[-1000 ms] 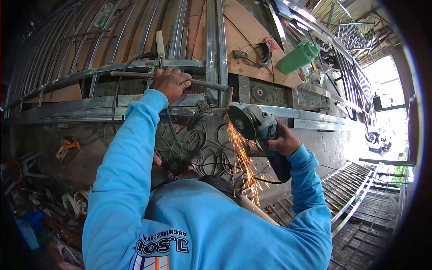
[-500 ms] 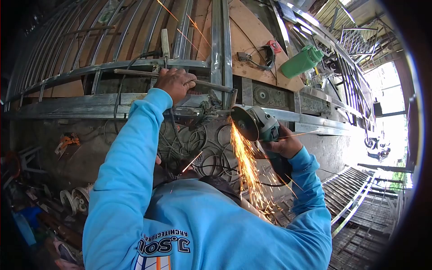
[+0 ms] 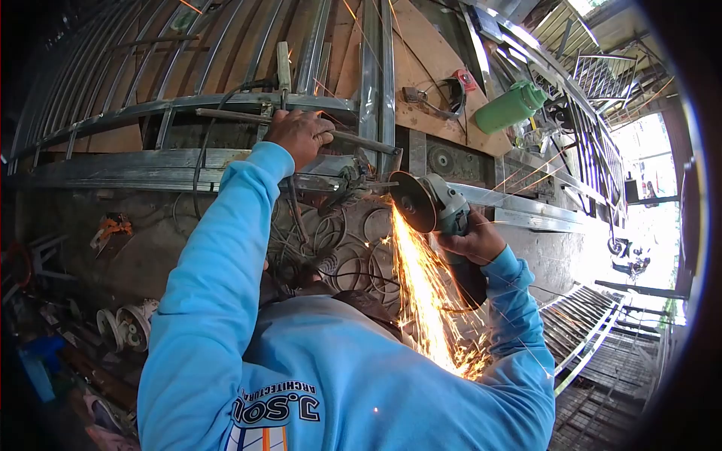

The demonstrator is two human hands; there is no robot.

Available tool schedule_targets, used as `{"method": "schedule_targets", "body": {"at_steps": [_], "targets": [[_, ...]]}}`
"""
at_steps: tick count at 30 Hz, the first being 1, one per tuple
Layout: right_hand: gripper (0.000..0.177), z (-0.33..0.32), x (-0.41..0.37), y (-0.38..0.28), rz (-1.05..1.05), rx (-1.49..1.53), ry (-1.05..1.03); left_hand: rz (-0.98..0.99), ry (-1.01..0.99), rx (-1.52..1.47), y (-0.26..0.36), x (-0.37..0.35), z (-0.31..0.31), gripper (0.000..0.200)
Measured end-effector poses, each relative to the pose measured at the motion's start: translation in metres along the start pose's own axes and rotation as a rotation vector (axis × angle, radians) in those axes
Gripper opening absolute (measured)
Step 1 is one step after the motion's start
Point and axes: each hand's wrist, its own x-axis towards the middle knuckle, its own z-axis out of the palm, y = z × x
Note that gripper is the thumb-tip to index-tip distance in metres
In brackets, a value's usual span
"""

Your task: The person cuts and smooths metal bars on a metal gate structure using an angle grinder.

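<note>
My right hand is wrapped round the body of an angle grinder. Its disc touches the end of a thin metal piece beside a clamp, and orange sparks stream down towards my body. My left hand is closed on a thin metal bar that lies crosswise over the frame, close to an upright handle. The fingertips of my left hand are partly hidden.
A green bottle and a headband-like item with a red end lie on a brown board. Metal bars run across the front. Coiled cables cover the floor. A grille stands at right.
The spark stream has grown thicker and brighter. The view has shifted slightly, and the grinder disc shows a little more face-on. Both hands keep their holds.
</note>
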Motion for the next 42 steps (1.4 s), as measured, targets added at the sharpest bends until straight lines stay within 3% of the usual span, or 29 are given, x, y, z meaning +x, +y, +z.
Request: {"method": "schedule_targets", "body": {"at_steps": [4, 7, 10, 13, 16, 25, 31, 34, 40, 42], "targets": [[0.085, 0.002, -0.002, -0.002, 0.054, 0.176, -0.019, -0.056, -0.108, 0.039, 0.001, 0.003, -0.004, 0.030], [0.086, 0.002, 0.003, -0.008, -0.011, -0.133, 0.002, -0.029, -0.080, 0.042, 0.001, 0.002, -0.002, 0.030], [0.085, 0.009, 0.003, 0.006, -0.040, 0.171, 0.027, -0.048, -0.127, 0.034, 0.003, 0.003, -0.005, 0.029], [0.084, 0.011, -0.005, -0.002, 0.052, 0.158, 0.042, -0.057, -0.105, -0.009, 0.000, 0.004, -0.003, 0.029], [0.083, 0.012, 0.000, 0.003, -0.014, 0.181, 0.026, -0.064, -0.126, -0.018, 0.000, 0.004, -0.004, 0.030], [0.087, 0.016, -0.002, -0.008, -0.053, 0.113, 0.028, -0.050, -0.097, -0.015, -0.004, 0.004, 0.002, 0.030], [0.083, 0.009, 0.004, -0.009, 0.053, -0.033, 0.046, -0.062, -0.107, -0.016, -0.002, 0.003, 0.000, 0.030], [0.080, 0.010, 0.005, -0.007, -0.057, 0.012, 0.005, -0.058, -0.124, -0.010, -0.002, 0.004, -0.001, 0.031], [0.076, 0.010, -0.001, -0.008, -0.001, -0.137, 0.077, -0.054, -0.151, -0.003, 0.000, 0.005, -0.004, 0.029], [0.078, 0.010, 0.005, -0.002, -0.022, -0.062, 0.074, -0.026, -0.103, 0.004, -0.003, 0.005, 0.000, 0.027]]}}
